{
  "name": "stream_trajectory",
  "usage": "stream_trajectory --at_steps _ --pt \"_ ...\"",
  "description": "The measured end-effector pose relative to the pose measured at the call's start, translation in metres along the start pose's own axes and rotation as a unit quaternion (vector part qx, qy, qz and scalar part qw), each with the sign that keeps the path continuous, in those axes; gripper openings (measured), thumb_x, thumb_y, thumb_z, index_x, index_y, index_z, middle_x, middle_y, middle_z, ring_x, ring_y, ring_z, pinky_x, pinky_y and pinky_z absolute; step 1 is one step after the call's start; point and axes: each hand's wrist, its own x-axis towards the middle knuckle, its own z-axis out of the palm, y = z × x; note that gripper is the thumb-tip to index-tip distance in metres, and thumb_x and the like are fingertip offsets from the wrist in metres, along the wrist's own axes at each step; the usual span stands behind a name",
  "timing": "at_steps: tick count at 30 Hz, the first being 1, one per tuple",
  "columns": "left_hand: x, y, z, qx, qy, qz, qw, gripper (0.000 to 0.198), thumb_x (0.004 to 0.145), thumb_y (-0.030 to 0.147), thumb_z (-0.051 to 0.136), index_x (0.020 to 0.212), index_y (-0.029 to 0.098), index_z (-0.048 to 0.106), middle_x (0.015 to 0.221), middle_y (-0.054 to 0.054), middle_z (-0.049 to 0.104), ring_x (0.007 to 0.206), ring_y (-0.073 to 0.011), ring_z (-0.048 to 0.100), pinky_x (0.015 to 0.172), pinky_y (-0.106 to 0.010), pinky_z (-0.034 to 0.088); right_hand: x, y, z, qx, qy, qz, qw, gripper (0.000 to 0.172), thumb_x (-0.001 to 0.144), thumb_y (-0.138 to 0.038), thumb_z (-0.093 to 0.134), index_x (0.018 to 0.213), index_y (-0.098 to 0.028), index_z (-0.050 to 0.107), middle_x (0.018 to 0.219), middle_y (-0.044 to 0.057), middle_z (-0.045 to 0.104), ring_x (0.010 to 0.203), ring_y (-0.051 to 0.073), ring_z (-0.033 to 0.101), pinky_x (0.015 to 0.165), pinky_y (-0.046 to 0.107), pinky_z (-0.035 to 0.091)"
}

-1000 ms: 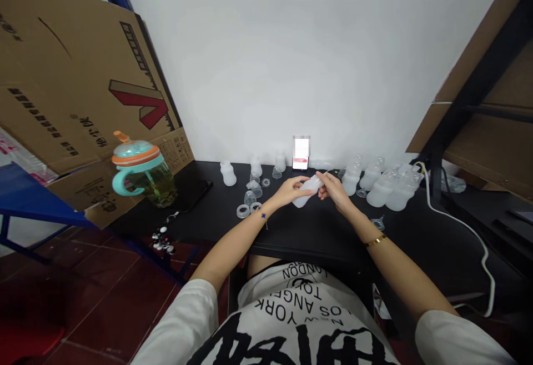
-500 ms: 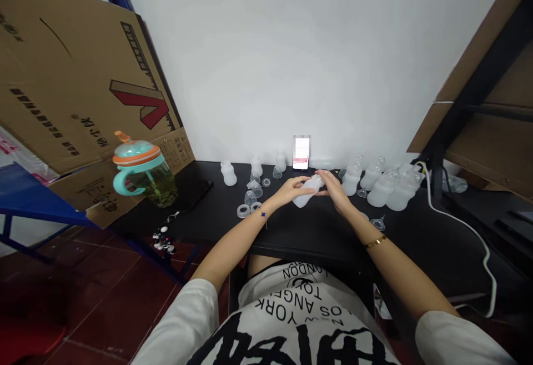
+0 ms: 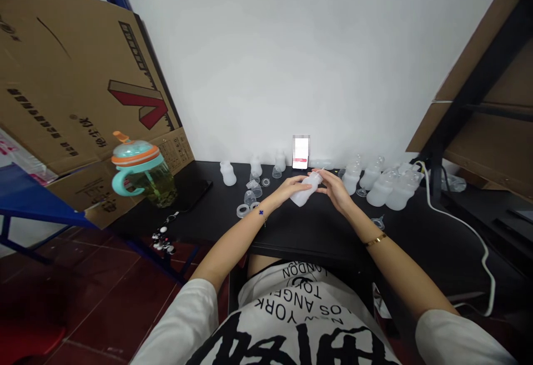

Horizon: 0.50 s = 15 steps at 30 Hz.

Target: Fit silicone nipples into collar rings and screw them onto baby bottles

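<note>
Left hand [image 3: 287,191] has drawn back a little along the frosted plastic bottle [image 3: 303,194], while the right hand [image 3: 333,191] stays up near its neck. The bottle is off the black table [image 3: 316,237], held in the air between both hands, tilted with its base toward the lower left and its neck toward the upper right. Left fingers [image 3: 306,180] curl closely around its body; right fingertips [image 3: 318,175] pinch narrowly at the neck, though whether anything thin sits there is too small to tell.

Nearest on the table, a small clear teat [image 3: 377,222] lies beyond the right wrist and its gold bracelet [image 3: 376,239]. Left of the hands, pale collar rings [image 3: 243,210] and clear caps [image 3: 255,189] lie scattered, with single frosted bottles [image 3: 228,174] standing behind them. More frosted bottles [image 3: 378,194] crowd together to the right — several lying down, some with clear domes.

Farther back, an upright phone [image 3: 300,154] with a blanked screen stands before the white wall [image 3: 291,48]. At the left end of the table stands a teal-and-orange drinking cup [image 3: 141,170], in front of a cardboard sheet [image 3: 83,76] filling the upper left.
</note>
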Motion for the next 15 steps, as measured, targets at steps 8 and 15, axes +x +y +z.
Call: stream_trajectory --at_steps 8,15 --pt "-0.0019 0.0046 0.0037 0.011 0.009 0.002 1.000 0.059 0.074 0.046 0.081 0.122 0.014 0.068 0.094 -0.007 0.072 0.084 -0.0204 0.066 0.080 -0.033 0.048 -0.0003 0.0000 0.0007 -0.018 0.014 0.000 1.000 0.035 0.082 -0.051 0.071 0.104 -0.024 0.074 0.109 0.008 0.075 0.103 0.024 0.069 0.071 0.030 0.061" --pt "-0.0021 0.0044 0.0040 0.003 0.001 0.018 1.000 0.055 0.073 0.043 0.082 0.118 0.014 0.069 0.100 -0.008 0.073 0.089 -0.0198 0.066 0.078 -0.029 0.044 0.0033 0.0038 0.0001 -0.053 0.054 -0.027 0.997 0.038 0.076 -0.055 0.075 0.096 -0.023 0.076 0.103 0.006 0.072 0.089 0.022 0.067 0.058 0.026 0.061"
